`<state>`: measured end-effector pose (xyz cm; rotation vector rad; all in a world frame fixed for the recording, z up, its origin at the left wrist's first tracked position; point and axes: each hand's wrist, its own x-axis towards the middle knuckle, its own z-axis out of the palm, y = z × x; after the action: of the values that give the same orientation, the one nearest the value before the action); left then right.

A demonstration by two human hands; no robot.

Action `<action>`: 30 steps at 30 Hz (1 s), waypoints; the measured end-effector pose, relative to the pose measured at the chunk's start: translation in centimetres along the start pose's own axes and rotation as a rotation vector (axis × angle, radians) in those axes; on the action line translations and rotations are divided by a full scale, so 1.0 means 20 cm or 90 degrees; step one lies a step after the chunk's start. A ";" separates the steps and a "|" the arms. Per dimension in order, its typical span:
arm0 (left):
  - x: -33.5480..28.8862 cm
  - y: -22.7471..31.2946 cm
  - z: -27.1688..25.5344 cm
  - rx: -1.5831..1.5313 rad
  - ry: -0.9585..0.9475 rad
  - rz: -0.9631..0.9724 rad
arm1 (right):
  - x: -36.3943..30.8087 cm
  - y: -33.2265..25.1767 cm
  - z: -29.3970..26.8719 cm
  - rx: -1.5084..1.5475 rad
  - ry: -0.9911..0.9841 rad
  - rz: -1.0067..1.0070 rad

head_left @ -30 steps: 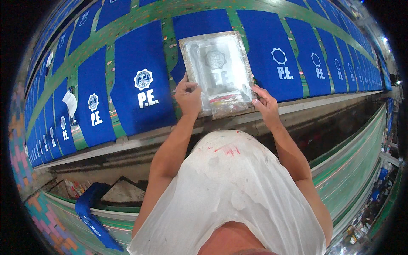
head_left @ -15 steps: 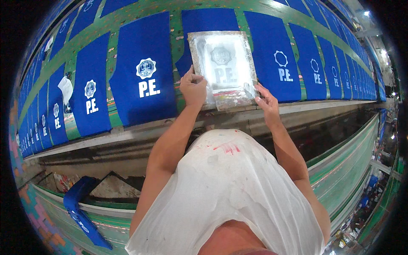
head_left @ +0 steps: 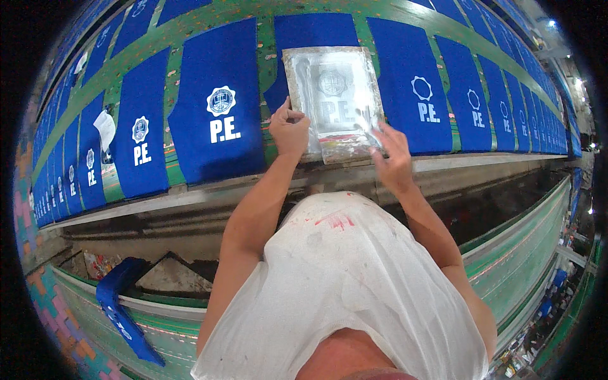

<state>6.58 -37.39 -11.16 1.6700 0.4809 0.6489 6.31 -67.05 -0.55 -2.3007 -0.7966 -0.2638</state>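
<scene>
A small screen-printing frame (head_left: 330, 95), smeared with white ink and with a red-stained strip along its near end, lies over a blue fabric panel (head_left: 315, 28) on the green table. Through its mesh a faint crest and letters show. My left hand (head_left: 289, 130) is closed at the frame's left edge, thumb against the rim and fingers curled. My right hand (head_left: 394, 157) is over the frame's near right corner, fingers stretched and apart, slightly blurred; I see nothing held in it.
Blue panels with white crests and letters (head_left: 221, 114) lie to the left; those on the right (head_left: 424, 95) show only a crest outline with letters. A white sheet (head_left: 105, 128) is further left. Behind me, a blue strip (head_left: 120, 310) hangs over another green table (head_left: 177, 339).
My right hand has come off the frame's right edge and moved left, over its near right corner. My left hand stays at the left edge, and the frame has hardly moved.
</scene>
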 end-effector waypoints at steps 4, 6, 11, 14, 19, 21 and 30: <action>0.01 -0.03 0.00 0.015 -0.005 0.023 | 0.10 -0.21 -0.04 0.012 -0.152 -0.145; 0.00 -0.02 0.00 0.018 -0.004 -0.005 | 0.11 -0.22 -0.03 -0.015 -0.185 -0.160; 0.00 -0.02 0.00 -0.025 -0.001 -0.018 | 0.16 -0.16 0.00 -0.017 -0.155 -0.179; 0.00 0.02 -0.01 -0.032 -0.012 -0.025 | 0.22 -0.21 -0.01 -0.020 -0.188 -0.161; 0.00 0.12 -0.03 0.011 -0.050 -0.014 | 0.32 -0.17 -0.02 -0.021 -0.291 -0.097; 0.00 0.10 -0.03 0.003 -0.053 0.004 | 0.37 -0.18 -0.07 -0.021 -0.329 -0.069; 0.13 0.21 -0.15 0.371 -0.212 0.200 | 0.25 -0.23 -0.08 -0.038 -0.288 -0.061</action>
<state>6.37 -34.36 -6.27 2.3884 0.1677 0.4583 7.58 -62.98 5.00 -2.4153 -1.1344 0.2047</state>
